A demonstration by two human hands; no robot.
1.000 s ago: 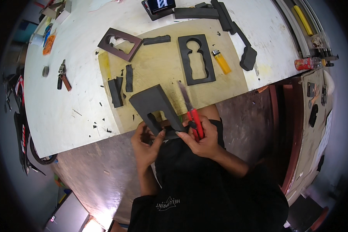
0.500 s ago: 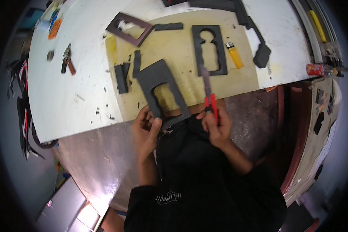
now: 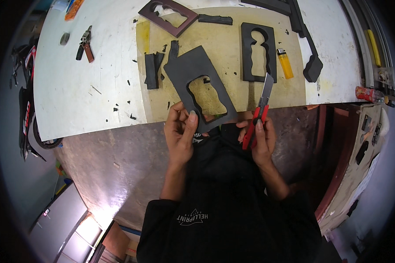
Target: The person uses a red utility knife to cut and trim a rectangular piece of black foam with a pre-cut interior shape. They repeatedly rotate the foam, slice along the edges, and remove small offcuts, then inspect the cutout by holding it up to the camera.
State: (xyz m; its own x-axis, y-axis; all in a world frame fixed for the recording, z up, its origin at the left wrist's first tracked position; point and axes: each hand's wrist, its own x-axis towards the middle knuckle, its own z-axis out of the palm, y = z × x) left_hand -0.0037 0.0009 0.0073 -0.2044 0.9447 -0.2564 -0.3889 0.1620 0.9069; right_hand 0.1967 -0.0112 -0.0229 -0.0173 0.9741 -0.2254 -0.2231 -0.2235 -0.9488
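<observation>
My left hand (image 3: 181, 136) pinches the near corner of a black foam block (image 3: 193, 65), thumb on top and fingers underneath. A wavy-edged opening is cut through the block, and a small dark scrap shows at the opening's far edge. In my right hand (image 3: 265, 139) is a red utility knife (image 3: 262, 111), its long blade out and pointing away from me, slightly right. The blade is apart from the held block. Beyond the blade tip lies a second black foam block (image 3: 247, 52) with a similar cutout, and beside it a yellow lighter (image 3: 285, 64).
A yellowish cutting mat (image 3: 224, 94) covers part of the white table (image 3: 87, 96). On it lie a maroon-edged foam frame (image 3: 180, 28), foam strips (image 3: 215, 19) and scraps. Pliers (image 3: 86, 46) rest at the left, longer black foam pieces (image 3: 312, 68) at the right.
The knife has turned from leaning left to leaning right, its handle end swinging left. My left hand still holds the foam block. The whole view has shifted, moving the table's things rightward in the picture.
</observation>
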